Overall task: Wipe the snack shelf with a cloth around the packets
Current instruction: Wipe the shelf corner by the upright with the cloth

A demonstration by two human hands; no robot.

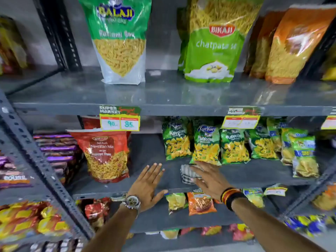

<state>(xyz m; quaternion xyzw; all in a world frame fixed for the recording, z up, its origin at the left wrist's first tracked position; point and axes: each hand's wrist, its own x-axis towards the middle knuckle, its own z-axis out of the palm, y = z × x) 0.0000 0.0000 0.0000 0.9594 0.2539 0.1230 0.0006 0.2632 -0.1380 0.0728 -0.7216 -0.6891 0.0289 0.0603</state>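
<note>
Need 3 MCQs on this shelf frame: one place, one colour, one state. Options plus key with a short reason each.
1. Where is the checked cloth?
A. On the top shelf
B. On the middle shelf, in front of the green Kurkure packets
C. On the floor

2. What colour is the Navratan Mix packet?
A. Red
B. Blue
C. White

3. What is the left hand doing?
A. Gripping a packet
B. Holding the cloth
C. Lying flat and open on the shelf, holding nothing

Key:
1 B, the cloth lies under the right hand just below the Kurkure row.
2 A, its front is red with a clear window of yellow mix.
3 C, its fingers are spread on the bare grey surface, apart from the cloth.
</note>
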